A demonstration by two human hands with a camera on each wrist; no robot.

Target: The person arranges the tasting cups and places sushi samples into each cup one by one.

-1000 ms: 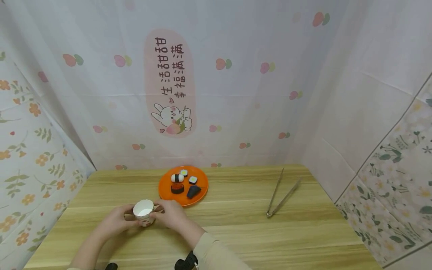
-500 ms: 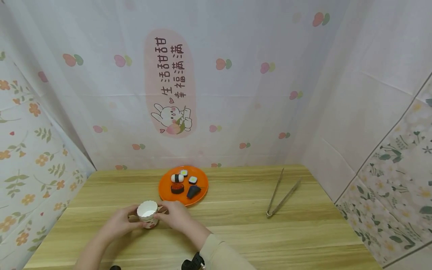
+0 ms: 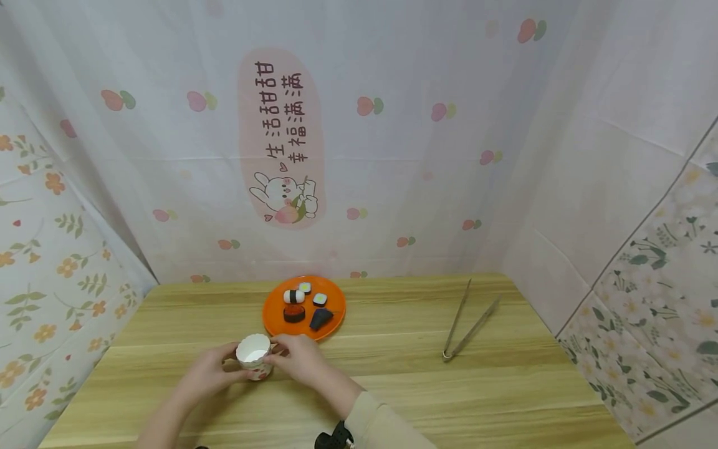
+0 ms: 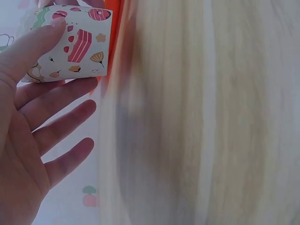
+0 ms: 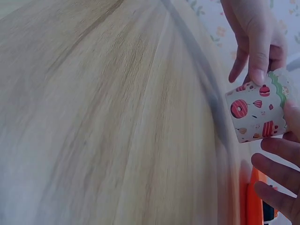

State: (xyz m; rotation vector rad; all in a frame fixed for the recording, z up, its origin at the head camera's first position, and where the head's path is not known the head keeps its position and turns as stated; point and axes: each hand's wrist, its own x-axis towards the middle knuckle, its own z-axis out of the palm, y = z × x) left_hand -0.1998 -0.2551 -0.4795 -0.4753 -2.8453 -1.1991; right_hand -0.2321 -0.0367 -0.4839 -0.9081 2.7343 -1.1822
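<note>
**Chinese Lettering (image 3: 269, 100) Running Up the Curtain (image 3: 404, 168)**

Two lines of dark characters are standing side by side on a pale pink patch (image 3: 248, 118) of the whitish cloth, lying turned on their side and reading from bottom to top. The left line is spelling 生活甜甜, roughly saying "life is sweet". The right line (image 3: 294, 118) is spelling 幸福满满, roughly saying "brimming with happiness". Both are showing rounded, handwritten-looking strokes.

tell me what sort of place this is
Probably an indoor tabletop set staged for play or filming: printed cloth hangs behind a wooden table bearing an orange plate of toy-like sushi.
</note>
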